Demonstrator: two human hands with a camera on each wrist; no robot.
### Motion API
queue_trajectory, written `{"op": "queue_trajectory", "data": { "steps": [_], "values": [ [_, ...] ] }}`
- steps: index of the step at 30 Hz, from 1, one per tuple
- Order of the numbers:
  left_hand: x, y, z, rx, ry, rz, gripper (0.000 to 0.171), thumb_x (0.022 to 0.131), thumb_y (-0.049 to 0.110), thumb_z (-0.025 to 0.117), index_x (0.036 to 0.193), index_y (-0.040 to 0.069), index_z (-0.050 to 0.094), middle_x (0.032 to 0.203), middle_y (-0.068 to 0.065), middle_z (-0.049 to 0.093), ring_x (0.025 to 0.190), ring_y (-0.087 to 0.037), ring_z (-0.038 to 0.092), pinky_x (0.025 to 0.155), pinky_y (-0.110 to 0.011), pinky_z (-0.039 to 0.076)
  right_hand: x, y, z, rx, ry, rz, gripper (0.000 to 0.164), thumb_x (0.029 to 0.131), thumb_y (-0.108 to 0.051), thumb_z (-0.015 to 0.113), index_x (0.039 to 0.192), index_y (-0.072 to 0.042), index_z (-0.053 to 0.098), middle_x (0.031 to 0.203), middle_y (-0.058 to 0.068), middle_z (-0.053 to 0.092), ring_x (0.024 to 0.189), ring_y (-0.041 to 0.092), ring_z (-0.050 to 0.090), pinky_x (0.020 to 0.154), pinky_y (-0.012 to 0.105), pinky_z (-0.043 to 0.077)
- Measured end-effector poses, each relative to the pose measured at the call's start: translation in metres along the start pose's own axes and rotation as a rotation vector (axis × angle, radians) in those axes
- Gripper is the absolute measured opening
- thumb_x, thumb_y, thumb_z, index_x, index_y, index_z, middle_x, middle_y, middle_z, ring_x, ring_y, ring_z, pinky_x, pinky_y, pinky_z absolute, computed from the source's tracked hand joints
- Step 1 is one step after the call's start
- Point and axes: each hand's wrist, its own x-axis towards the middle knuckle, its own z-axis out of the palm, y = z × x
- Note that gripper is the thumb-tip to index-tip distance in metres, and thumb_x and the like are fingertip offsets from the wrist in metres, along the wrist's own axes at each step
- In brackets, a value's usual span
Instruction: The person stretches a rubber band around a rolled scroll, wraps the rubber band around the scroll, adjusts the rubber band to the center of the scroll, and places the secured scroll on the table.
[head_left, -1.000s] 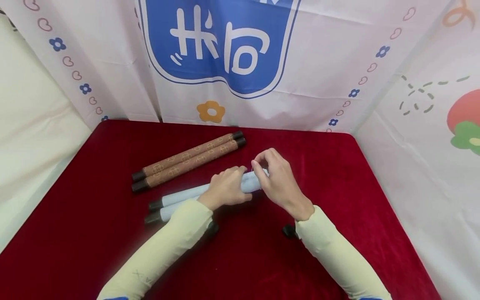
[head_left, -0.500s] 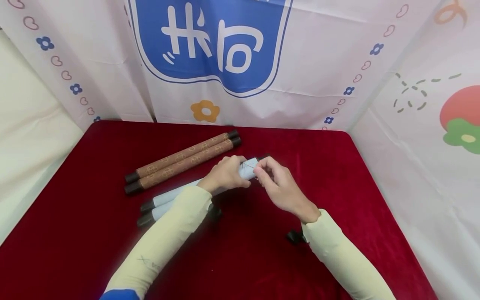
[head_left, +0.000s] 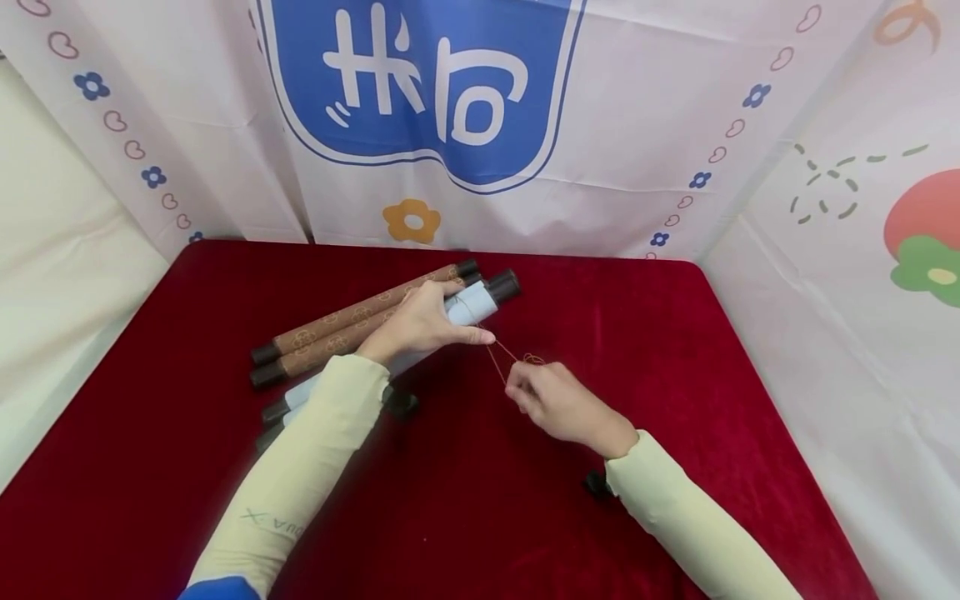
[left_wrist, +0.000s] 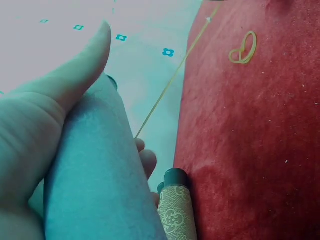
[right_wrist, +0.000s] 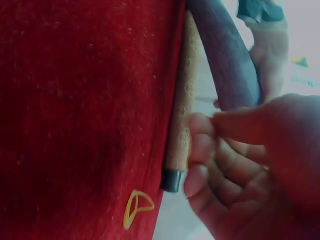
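Observation:
My left hand [head_left: 427, 321] grips a light blue scroll [head_left: 472, 304] near its dark right end, thumb on the near side. In the left wrist view the scroll [left_wrist: 100, 165] rises through the grasp; a second dark tip [head_left: 267, 437] shows beside its left end, mostly behind the sleeve. A thin yellowish rubber band [head_left: 504, 348] runs round the scroll near the thumb and stretches toward me. At its other end my right hand [head_left: 558, 404] pinches it between curled fingertips, off to the right. The right wrist view shows those fingertips [right_wrist: 200, 122] close before the scroll.
Two brown patterned scrolls [head_left: 352, 321] with dark ends lie side by side behind the blue one. A loose rubber band [left_wrist: 245, 50] lies on the red tabletop [head_left: 675, 400] beyond the right hand. Printed cloth walls [head_left: 600, 167] stand round the table.
The left hand has moved left and back, lifting the blue scroll's right end toward the brown ones. My right hand has drawn down toward me, stretching the rubber band; a loose band now shows.

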Motion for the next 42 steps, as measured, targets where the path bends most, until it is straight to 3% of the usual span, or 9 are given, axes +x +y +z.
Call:
{"op": "queue_trajectory", "data": {
  "steps": [5,11,14,17,24,28,31,38,42],
  "values": [
    [0.002,-0.002,0.012,0.050,0.011,-0.008,0.095,0.076,0.055,0.091,0.145,0.001,0.057,0.106,-0.012,0.070,0.088,-0.024,0.064,0.077,-0.036,0.053,-0.001,-0.018,0.002,-0.191,-0.033,-0.065,0.014,0.100,-0.006,0.068,0.087,-0.012,0.064,0.068,-0.005,0.053,0.060,0.006,0.045,0.059,0.021,0.045],
    [0.004,-0.002,0.033,0.133,0.047,-0.019,0.088,0.072,0.059,0.092,0.135,0.005,0.063,0.096,-0.006,0.071,0.082,-0.021,0.065,0.070,-0.035,0.053,0.004,-0.051,-0.011,-0.460,0.109,-0.243,0.023,0.094,-0.004,0.069,0.076,-0.012,0.057,0.069,-0.001,0.053,0.065,0.014,0.050,0.066,0.027,0.048],
    [0.006,-0.003,0.041,0.149,0.082,-0.007,0.079,0.073,0.059,0.091,0.127,0.008,0.066,0.092,-0.005,0.069,0.078,-0.020,0.063,0.064,-0.033,0.051,0.010,-0.064,-0.014,-0.549,0.159,-0.349,0.021,0.094,-0.004,0.067,0.075,-0.010,0.058,0.071,0.003,0.055,0.068,0.018,0.055,0.071,0.030,0.052],
    [0.006,-0.004,0.045,0.165,0.120,0.023,0.067,0.077,0.056,0.088,0.120,0.009,0.067,0.090,-0.005,0.068,0.075,-0.020,0.063,0.061,-0.033,0.050,0.013,-0.069,-0.013,-0.614,0.187,-0.391,0.020,0.096,-0.005,0.065,0.077,-0.009,0.059,0.073,0.004,0.057,0.072,0.019,0.059,0.075,0.030,0.054],
    [0.000,0.001,0.046,0.317,0.207,0.101,0.065,0.097,0.068,0.056,0.119,0.007,0.061,0.095,-0.008,0.064,0.079,-0.025,0.063,0.066,-0.041,0.054,0.005,-0.050,-0.018,-0.675,0.220,-0.316,0.012,0.100,-0.011,0.068,0.092,-0.009,0.060,0.078,0.006,0.058,0.070,0.020,0.056,0.066,0.028,0.050],
    [-0.005,0.006,0.047,0.485,0.251,0.166,0.070,0.104,0.056,0.047,0.139,-0.005,0.054,0.110,-0.020,0.069,0.086,-0.035,0.070,0.070,-0.049,0.061,-0.003,-0.035,-0.022,-0.596,0.205,-0.238,0.011,0.099,-0.012,0.073,0.095,-0.011,0.063,0.102,0.020,0.065,0.088,0.029,0.063,0.077,0.033,0.055],
    [-0.006,0.011,0.050,0.586,0.277,0.189,0.072,0.105,0.045,0.044,0.148,-0.013,0.046,0.115,-0.025,0.071,0.089,-0.037,0.073,0.071,-0.050,0.062,-0.008,-0.030,-0.024,-0.512,0.171,-0.183,0.010,0.101,-0.015,0.072,0.094,-0.011,0.065,0.129,0.034,0.057,0.099,0.034,0.063,0.081,0.033,0.058],
    [-0.008,0.020,0.054,0.602,0.312,0.210,0.065,0.100,0.031,0.042,0.144,-0.015,0.048,0.102,-0.022,0.073,0.077,-0.034,0.073,0.065,-0.046,0.061,-0.013,-0.022,-0.034,-0.407,0.143,-0.054,0.004,0.097,-0.012,0.076,0.095,-0.013,0.073,0.149,0.034,0.043,0.100,0.030,0.058,0.067,0.023,0.055],
    [-0.015,0.023,0.051,0.596,0.291,0.256,0.062,0.100,0.030,0.044,0.141,-0.016,0.052,0.098,-0.021,0.073,0.075,-0.032,0.073,0.064,-0.045,0.061,-0.012,-0.012,-0.044,-0.392,0.144,-0.027,0.007,0.093,-0.011,0.081,0.100,-0.012,0.079,0.153,0.030,0.042,0.118,0.035,0.060,0.079,0.030,0.062]
  ]
}}
